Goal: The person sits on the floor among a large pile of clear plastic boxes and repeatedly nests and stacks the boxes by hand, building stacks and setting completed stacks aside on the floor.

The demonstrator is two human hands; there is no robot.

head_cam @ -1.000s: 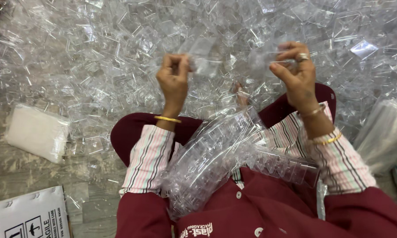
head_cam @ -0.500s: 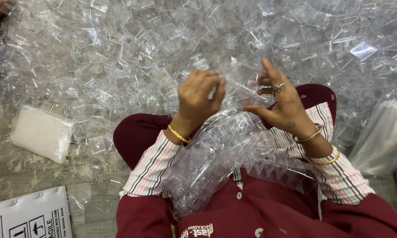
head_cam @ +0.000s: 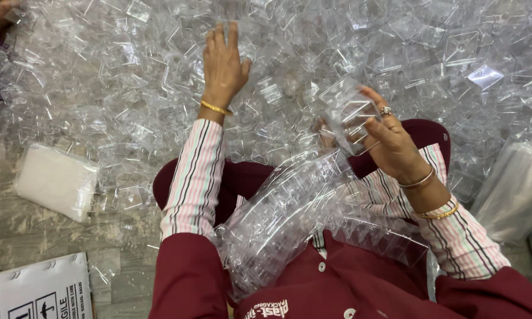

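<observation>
- My left hand (head_cam: 223,62) reaches far into the heap of clear plastic pieces (head_cam: 130,88), fingers spread flat on it, nothing gripped that I can see.
- My right hand (head_cam: 390,142) holds one clear plastic tray (head_cam: 350,112) up near my chest, pinched between thumb and fingers.
- A long nested stack of clear trays (head_cam: 283,218) lies across my lap, so I judge a fair share is gathered.
- The heap covers most of the floor: by my reckoning, far more is left.
- White packet (head_cam: 56,180) at left; cardboard box (head_cam: 35,292) near left.
</observation>
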